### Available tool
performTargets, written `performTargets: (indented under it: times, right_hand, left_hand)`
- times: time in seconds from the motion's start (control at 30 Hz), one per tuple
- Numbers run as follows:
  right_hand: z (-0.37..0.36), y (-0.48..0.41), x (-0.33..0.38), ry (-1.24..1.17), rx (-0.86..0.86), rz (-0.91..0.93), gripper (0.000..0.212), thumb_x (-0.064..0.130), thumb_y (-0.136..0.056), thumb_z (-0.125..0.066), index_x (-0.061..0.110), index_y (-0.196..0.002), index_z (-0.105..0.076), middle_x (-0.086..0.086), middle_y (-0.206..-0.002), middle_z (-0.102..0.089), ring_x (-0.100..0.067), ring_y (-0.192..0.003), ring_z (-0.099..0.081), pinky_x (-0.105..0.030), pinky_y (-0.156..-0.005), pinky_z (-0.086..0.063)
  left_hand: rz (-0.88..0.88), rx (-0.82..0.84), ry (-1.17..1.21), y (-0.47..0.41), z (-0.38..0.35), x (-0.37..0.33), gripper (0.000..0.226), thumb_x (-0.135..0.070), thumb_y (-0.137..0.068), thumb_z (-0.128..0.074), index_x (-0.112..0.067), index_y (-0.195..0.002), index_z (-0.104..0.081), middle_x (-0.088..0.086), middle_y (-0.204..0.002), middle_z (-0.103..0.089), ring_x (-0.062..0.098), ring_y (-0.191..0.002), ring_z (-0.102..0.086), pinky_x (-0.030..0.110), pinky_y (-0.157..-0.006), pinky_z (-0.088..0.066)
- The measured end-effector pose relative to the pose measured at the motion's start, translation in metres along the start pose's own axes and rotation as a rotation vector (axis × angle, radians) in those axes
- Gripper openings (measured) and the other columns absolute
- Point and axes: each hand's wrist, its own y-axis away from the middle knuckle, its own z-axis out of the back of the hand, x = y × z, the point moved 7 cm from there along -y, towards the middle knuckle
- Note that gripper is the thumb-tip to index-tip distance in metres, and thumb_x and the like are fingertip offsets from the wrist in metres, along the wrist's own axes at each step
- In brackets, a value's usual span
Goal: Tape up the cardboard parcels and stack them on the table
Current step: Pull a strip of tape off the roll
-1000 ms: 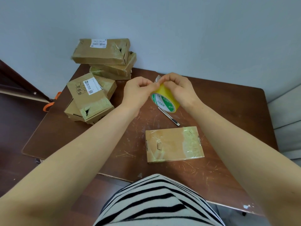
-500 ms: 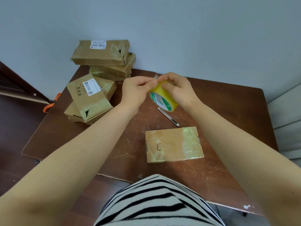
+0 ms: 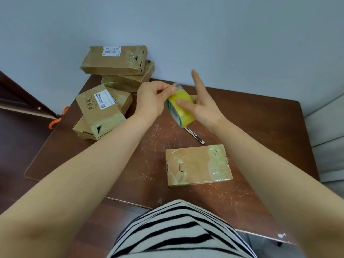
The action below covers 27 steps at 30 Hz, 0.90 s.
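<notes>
left hand [image 3: 152,101] pinches loose end of yellow round tape roll [image 3: 183,108] | right hand [image 3: 203,108] clamps roll, forefinger straight | tip: peel slowly, keep strip untwisted

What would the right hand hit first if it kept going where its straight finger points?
Probably the wall: the right hand aims its finger up and away, beyond the table edge, with nothing else in that line. Depth is unclear.

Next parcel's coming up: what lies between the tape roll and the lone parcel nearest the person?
A slim knife lies on the table between tape roll and parcel, per the head view.
</notes>
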Motion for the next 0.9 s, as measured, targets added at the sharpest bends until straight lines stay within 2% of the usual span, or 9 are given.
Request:
performTargets:
  times: [0.07,0.13,0.2,0.3,0.4,0.57,0.67,0.8,0.9]
  right_hand:
    - [0.004,0.001,-0.008,-0.119,0.009,-0.044,0.080,0.016,-0.089,-0.063,0.033,-0.151,-0.014,-0.007,-0.091,-0.071,-0.015,-0.084,-0.068,-0.022,-0.075,-0.052]
    - [0.004,0.002,-0.010,-0.145,0.044,-0.045,0.057,0.014,-0.091,-0.061,0.022,-0.143,-0.038,-0.001,-0.091,-0.071,-0.008,-0.082,-0.067,-0.015,-0.072,-0.049]
    - [0.003,0.002,-0.010,-0.141,0.043,-0.017,0.026,0.016,-0.094,-0.057,0.015,-0.120,-0.058,0.003,-0.094,-0.068,-0.003,-0.079,-0.064,-0.016,-0.070,-0.048]
    - [0.009,-0.001,-0.010,-0.068,-0.005,0.023,0.009,0.018,-0.095,-0.057,0.018,-0.102,-0.062,0.000,-0.089,-0.067,-0.009,-0.079,-0.062,-0.025,-0.072,-0.051]
    - [0.016,-0.003,-0.013,0.007,-0.017,0.024,0.007,0.019,-0.092,-0.061,0.022,-0.098,-0.063,-0.004,-0.092,-0.068,-0.016,-0.082,-0.064,-0.033,-0.076,-0.052]
    - [0.020,-0.004,-0.015,0.068,-0.029,0.049,0.013,0.025,-0.090,-0.065,0.029,-0.099,-0.057,0.003,-0.074,-0.064,-0.005,-0.062,-0.062,-0.019,-0.057,-0.047]
    - [0.022,-0.006,-0.016,0.149,-0.035,0.068,0.014,0.032,-0.088,-0.066,0.034,-0.096,-0.054,0.007,-0.074,-0.062,-0.004,-0.064,-0.061,-0.019,-0.060,-0.046]
    - [0.031,-0.008,-0.025,0.409,-0.065,0.045,0.018,0.045,-0.085,-0.065,0.036,-0.091,-0.052,0.004,-0.083,-0.062,-0.014,-0.079,-0.060,-0.030,-0.070,-0.048]
    - [0.034,-0.006,-0.027,0.226,-0.066,0.028,0.015,0.046,-0.084,-0.067,0.034,-0.083,-0.057,0.009,-0.073,-0.060,0.002,-0.063,-0.058,-0.016,-0.059,-0.047]
  left_hand:
    - [0.009,-0.030,-0.008,-0.001,0.006,0.004,0.009,-0.023,-0.087,-0.067,-0.028,-0.081,-0.070,-0.020,-0.067,-0.060,-0.006,-0.064,-0.054,0.026,-0.075,-0.048]
    - [0.017,-0.042,-0.030,-0.003,0.011,0.008,0.007,-0.027,-0.086,-0.067,-0.028,-0.082,-0.072,-0.020,-0.065,-0.060,-0.003,-0.064,-0.054,0.031,-0.074,-0.050]
    - [0.032,-0.021,-0.052,-0.005,0.013,0.011,0.009,-0.029,-0.086,-0.067,-0.026,-0.085,-0.075,-0.017,-0.069,-0.064,0.007,-0.071,-0.061,0.037,-0.079,-0.054]
    - [0.091,0.007,-0.028,-0.003,0.012,0.013,0.013,-0.028,-0.087,-0.067,-0.030,-0.075,-0.071,-0.004,-0.071,-0.068,0.025,-0.081,-0.068,0.047,-0.083,-0.055]
    - [0.123,0.042,-0.010,-0.005,0.011,0.012,0.017,-0.028,-0.087,-0.067,-0.035,-0.072,-0.066,0.000,-0.071,-0.069,0.025,-0.080,-0.070,0.043,-0.083,-0.056]
    - [0.189,0.068,0.054,-0.002,0.006,0.014,0.015,-0.022,-0.089,-0.066,-0.026,-0.074,-0.066,-0.003,-0.068,-0.065,0.000,-0.058,-0.064,0.020,-0.067,-0.056]
    - [0.246,0.056,0.094,0.001,0.005,0.016,0.014,-0.020,-0.090,-0.066,-0.021,-0.075,-0.066,-0.002,-0.068,-0.064,0.002,-0.058,-0.063,0.014,-0.060,-0.053]
    - [0.290,0.040,0.137,0.000,0.005,0.015,0.012,-0.020,-0.089,-0.066,-0.013,-0.080,-0.067,0.002,-0.073,-0.066,0.006,-0.063,-0.065,0.016,-0.062,-0.054]
    - [0.314,-0.015,0.162,-0.004,0.014,0.017,0.013,-0.020,-0.090,-0.066,-0.011,-0.080,-0.067,0.002,-0.073,-0.066,0.007,-0.065,-0.065,0.018,-0.066,-0.056]
